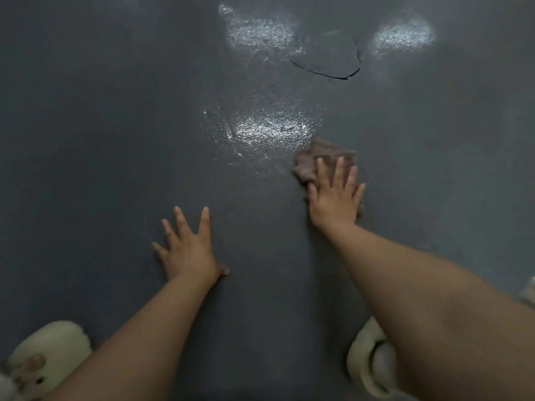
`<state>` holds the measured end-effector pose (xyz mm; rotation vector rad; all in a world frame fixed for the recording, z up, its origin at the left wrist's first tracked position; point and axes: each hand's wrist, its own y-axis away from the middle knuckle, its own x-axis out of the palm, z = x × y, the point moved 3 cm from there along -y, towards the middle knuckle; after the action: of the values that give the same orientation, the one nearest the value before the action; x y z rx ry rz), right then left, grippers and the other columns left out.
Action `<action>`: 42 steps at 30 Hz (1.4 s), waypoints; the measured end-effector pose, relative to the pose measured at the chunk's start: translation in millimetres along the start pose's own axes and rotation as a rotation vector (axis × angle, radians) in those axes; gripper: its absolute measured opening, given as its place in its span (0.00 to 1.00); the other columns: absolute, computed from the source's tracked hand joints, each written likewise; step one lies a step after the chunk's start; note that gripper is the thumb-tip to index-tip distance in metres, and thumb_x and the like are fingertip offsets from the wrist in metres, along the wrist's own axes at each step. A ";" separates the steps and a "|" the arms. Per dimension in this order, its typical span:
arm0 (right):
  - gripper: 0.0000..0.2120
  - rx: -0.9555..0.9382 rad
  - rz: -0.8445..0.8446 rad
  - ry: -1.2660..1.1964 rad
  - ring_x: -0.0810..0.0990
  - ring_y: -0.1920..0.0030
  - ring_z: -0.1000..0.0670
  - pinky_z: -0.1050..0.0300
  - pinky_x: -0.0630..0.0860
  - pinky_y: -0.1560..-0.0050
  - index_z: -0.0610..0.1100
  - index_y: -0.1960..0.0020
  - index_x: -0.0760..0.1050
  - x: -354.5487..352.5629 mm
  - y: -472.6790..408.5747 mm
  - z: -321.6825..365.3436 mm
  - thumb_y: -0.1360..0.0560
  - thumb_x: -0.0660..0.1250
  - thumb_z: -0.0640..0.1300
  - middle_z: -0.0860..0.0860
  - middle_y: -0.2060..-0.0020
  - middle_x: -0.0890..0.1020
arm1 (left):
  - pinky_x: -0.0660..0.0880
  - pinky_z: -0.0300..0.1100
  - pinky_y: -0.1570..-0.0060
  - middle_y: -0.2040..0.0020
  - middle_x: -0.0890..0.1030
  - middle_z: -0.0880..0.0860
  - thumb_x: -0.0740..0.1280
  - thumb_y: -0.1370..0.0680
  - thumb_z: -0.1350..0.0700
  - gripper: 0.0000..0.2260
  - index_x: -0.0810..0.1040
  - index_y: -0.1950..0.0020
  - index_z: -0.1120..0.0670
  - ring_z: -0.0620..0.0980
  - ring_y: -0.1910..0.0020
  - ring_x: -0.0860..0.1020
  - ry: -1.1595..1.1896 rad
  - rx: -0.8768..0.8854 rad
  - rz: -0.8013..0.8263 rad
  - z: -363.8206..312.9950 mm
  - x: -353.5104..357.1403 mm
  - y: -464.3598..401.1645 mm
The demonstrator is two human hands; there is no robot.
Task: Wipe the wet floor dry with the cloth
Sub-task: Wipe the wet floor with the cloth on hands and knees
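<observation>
Head view: right hand presses flat, fingers straight, on the crumpled cloth; left hand braces flat on the floor. Risk: the bunched cloth skirts the near puddle, smearing water instead of absorbing it.

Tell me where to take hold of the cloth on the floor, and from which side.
Grip the bunched far end of the cloth, coming from above: it lies crumpled on the floor with folds to pinch, while the right hand presses flat on its near part.

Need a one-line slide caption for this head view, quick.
Right hand presses a crumpled cloth beside a shiny wet patch on the dark floor; left hand braces flat.
</observation>
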<state>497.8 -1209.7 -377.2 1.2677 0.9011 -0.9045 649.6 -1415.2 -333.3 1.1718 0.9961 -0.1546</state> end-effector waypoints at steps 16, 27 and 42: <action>0.27 -0.572 0.004 0.030 0.53 0.24 0.41 0.43 0.44 0.27 0.58 0.26 0.61 36.8 70.1 108.0 0.24 0.44 0.59 0.49 0.24 0.59 | 0.49 0.50 0.26 0.23 0.37 0.55 0.73 0.29 0.48 0.49 0.40 0.22 0.51 0.55 0.23 0.43 0.250 0.081 -0.147 31.1 19.4 6.7; 0.25 0.440 -0.147 -0.151 0.43 0.24 0.42 0.43 0.42 0.27 0.54 0.23 0.47 38.6 99.3 -48.1 0.18 0.48 0.54 0.49 0.23 0.45 | 0.48 0.61 0.29 0.24 0.34 0.58 0.74 0.32 0.42 0.51 0.38 0.23 0.44 0.60 0.24 0.38 0.053 0.094 -0.081 33.5 41.1 34.0; 0.26 -0.075 0.002 -0.110 0.42 0.24 0.39 0.36 0.41 0.29 0.58 0.23 0.46 71.3 142.8 119.4 0.20 0.47 0.57 0.49 0.23 0.45 | 0.56 0.59 0.30 0.23 0.35 0.53 0.70 0.32 0.35 0.51 0.37 0.24 0.42 0.61 0.24 0.41 0.054 0.062 -0.059 65.4 51.4 42.6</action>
<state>663.2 -1320.9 -379.1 1.1439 0.8392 -0.9218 741.5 -1431.3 -338.4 1.2088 1.0804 -0.2035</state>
